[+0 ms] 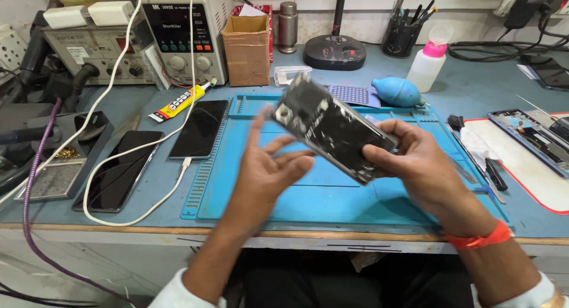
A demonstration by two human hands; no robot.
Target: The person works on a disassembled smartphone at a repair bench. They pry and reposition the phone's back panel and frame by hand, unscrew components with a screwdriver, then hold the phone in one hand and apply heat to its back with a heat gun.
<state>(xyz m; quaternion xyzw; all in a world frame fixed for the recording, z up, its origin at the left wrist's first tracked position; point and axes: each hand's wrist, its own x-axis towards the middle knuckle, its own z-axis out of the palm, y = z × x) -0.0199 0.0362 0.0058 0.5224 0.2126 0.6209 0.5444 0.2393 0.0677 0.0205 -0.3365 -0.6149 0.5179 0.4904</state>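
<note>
An opened phone (329,125) with its dark, bare inner side showing is held tilted above the blue work mat (308,195). My right hand (415,163) grips its lower right end between thumb and fingers. My left hand (269,168) is just left of the phone, fingers spread, fingertips at or close to its lower edge; contact is unclear. The phone looks motion-blurred. An orange band sits on my right wrist.
Two dark phones (198,129) (121,168) lie left of the mat, with a white cable (136,183) and a glue tube (178,103). A power supply (186,32), cardboard box (246,47), blue air blower (397,91) and white bottle (428,65) stand behind. Another dismantled phone (533,136) and tools lie at right.
</note>
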